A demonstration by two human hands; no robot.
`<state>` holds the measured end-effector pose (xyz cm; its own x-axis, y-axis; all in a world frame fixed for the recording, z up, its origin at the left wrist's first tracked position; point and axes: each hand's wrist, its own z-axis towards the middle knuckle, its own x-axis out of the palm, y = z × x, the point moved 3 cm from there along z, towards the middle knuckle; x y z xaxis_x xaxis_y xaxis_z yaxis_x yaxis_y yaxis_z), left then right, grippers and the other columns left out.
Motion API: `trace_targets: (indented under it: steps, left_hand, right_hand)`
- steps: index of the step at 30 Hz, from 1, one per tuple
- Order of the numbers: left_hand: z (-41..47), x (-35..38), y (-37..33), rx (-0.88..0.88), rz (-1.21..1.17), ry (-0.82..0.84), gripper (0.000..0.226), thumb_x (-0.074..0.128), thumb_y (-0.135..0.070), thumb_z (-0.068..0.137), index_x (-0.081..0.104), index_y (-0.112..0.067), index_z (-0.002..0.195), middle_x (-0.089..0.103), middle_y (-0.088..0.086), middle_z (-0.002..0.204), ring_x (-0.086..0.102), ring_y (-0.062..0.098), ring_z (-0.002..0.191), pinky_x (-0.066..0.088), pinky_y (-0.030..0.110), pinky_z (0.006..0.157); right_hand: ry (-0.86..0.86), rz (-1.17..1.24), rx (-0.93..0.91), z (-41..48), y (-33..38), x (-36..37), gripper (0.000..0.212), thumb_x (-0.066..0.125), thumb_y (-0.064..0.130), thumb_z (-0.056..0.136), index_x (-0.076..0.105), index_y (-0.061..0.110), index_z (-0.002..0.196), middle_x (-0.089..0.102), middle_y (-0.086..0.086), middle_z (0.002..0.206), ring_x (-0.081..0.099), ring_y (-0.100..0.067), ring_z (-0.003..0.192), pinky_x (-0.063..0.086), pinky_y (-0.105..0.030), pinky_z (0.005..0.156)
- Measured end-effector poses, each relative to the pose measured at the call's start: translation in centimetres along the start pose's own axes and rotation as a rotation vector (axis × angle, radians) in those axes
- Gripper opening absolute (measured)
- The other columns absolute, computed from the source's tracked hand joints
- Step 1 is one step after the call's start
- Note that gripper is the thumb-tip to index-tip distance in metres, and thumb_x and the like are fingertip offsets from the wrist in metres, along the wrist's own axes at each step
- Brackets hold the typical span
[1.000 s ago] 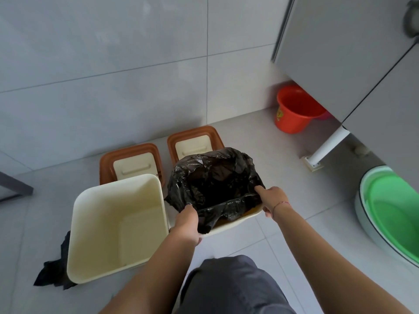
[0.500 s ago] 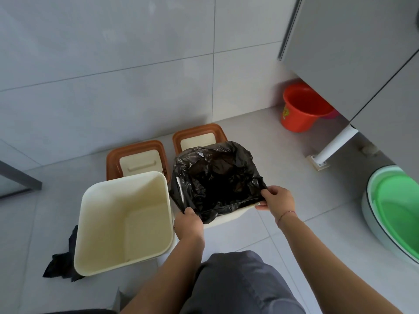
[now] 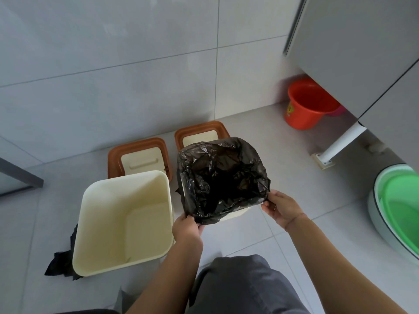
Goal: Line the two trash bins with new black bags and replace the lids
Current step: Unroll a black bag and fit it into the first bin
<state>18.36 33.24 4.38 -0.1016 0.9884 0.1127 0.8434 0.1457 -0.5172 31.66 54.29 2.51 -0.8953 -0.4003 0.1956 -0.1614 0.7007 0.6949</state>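
Left hand: the left hand (image 3: 187,230) pinches the near-left corner of the bag's mouth, fingers curled tight on the plastic.
Right hand: the right hand (image 3: 282,206) grasps the near-right edge of the same mouth, thumb on top.
Black bag: the black bag (image 3: 222,180) sits spread over the right bin, mouth stretched wide between the two hands and belly sagging down inside.
Right bin: the right bin (image 3: 235,214) is almost hidden, with only a cream sliver of its near rim peeking out under the plastic.
Why this hold: pulling two corners apart keeps the opening square, I'd say, ready to fold the hem over the near rim.
Left bin: the left bin (image 3: 127,177) stands just beside it, bare inside, no liner yet.
Spare bag: a crumpled spare bag (image 3: 61,264) lies on the floor against the left bin's outer side, likely waiting its turn.
Lids: the left lid (image 3: 140,158) and right lid (image 3: 199,134) lie flat by the wall behind the bins, out of the way.
Progress: first liner going on, one more to go, neither lid replaced.
Risk: thin plastic could slip off the rim.
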Motion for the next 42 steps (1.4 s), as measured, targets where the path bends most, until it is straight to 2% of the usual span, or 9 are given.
trace_targets:
  steps: [9,14,19,22,27,32,35,37,42]
  left_hand:
    - [2.1,0.2,1.5,-0.218,-0.133,-0.006,0.032,0.041,-0.002,0.096,0.055,-0.012,0.123,0.059,0.005,0.066,0.045,0.013,0.062,0.041,0.021,0.066]
    - [2.5,0.8,0.4,-0.217,-0.039,-0.086,0.04,0.032,-0.014,0.097,0.052,-0.007,0.131,0.06,0.006,0.091,0.055,0.019,0.08,0.036,0.03,0.099]
    - [-0.4,2.6,-3.2,0.245,0.35,-0.141,0.05,0.044,-0.024,0.094,0.041,-0.006,0.14,0.042,0.014,0.146,0.04,0.032,0.134,0.033,0.041,0.111]
    - [-2.8,4.3,-3.7,0.938,0.964,-0.113,0.057,0.049,-0.014,0.089,0.035,-0.017,0.144,0.021,0.008,0.157,0.017,0.026,0.145,0.017,0.04,0.117]
    - [0.5,5.4,-5.2,0.849,1.385,-0.006,0.076,0.046,0.003,0.087,0.016,-0.024,0.151,0.02,0.012,0.155,0.04,0.034,0.132,0.043,0.038,0.098]
    - [2.5,4.6,-6.0,0.722,1.223,0.127,0.072,0.034,0.003,0.092,0.013,-0.032,0.151,0.059,0.012,0.078,0.051,0.02,0.059,0.039,0.029,0.049]
    - [2.4,5.1,-6.8,0.862,1.295,0.065,0.056,0.039,-0.012,0.096,0.025,-0.025,0.148,0.055,0.013,0.126,0.056,0.029,0.109,0.048,0.037,0.087]
    - [2.5,6.3,-7.8,1.126,1.44,-0.047,0.058,0.047,-0.019,0.095,0.025,-0.023,0.149,0.019,0.01,0.158,0.024,0.029,0.143,0.026,0.039,0.114]
    - [4.9,8.1,-9.0,1.114,1.534,0.093,0.089,0.05,0.006,0.084,0.004,-0.029,0.152,-0.009,-0.003,0.161,0.031,0.03,0.139,0.045,0.037,0.1]
  right_hand:
    - [-0.118,0.267,0.233,2.4,-3.8,0.2,0.026,0.048,0.001,0.094,0.055,0.007,0.07,0.057,0.0,0.039,0.047,-0.004,0.029,0.047,-0.013,0.037]
    - [-0.213,0.084,0.351,2.9,-2.6,0.0,0.018,0.054,0.007,0.092,0.053,0.004,0.074,0.051,-0.008,0.064,0.047,-0.015,0.053,0.048,-0.018,0.038]
    - [-0.565,-0.62,-0.54,0.5,5.4,1.6,0.029,0.045,-0.001,0.083,0.065,0.013,0.1,0.055,0.0,0.095,0.052,-0.016,0.086,0.046,-0.031,0.084]
    - [-0.288,-1.087,-1.048,-2.1,6.1,7.5,0.028,0.052,0.006,0.081,0.07,0.016,0.1,0.061,-0.004,0.111,0.056,-0.022,0.104,0.04,-0.034,0.099]
    - [-0.178,-1.607,-0.662,0.7,3.6,8.0,0.056,0.048,0.013,0.09,0.034,0.022,0.144,0.009,0.004,0.16,0.023,-0.029,0.142,0.023,-0.039,0.116]
    - [-0.181,-1.31,-0.591,0.5,5.0,6.8,0.057,0.04,-0.005,0.085,0.046,0.024,0.134,0.035,-0.003,0.151,0.038,-0.026,0.136,0.025,-0.031,0.113]
    - [-0.439,-1.516,-0.973,-1.0,5.3,9.0,0.044,0.054,0.004,0.078,0.061,0.021,0.118,0.044,-0.011,0.142,0.039,-0.035,0.133,0.025,-0.048,0.113]
    - [-0.18,-1.56,-1.107,-0.8,4.2,12.5,0.043,0.056,0.014,0.078,0.06,0.022,0.121,0.046,-0.01,0.14,0.043,-0.035,0.128,0.036,-0.05,0.105]
    - [0.447,-2.123,-0.073,6.7,-2.8,14.3,0.073,0.047,0.033,0.093,0.002,0.039,0.15,-0.018,-0.003,0.159,-0.01,-0.038,0.145,0.004,-0.065,0.112]
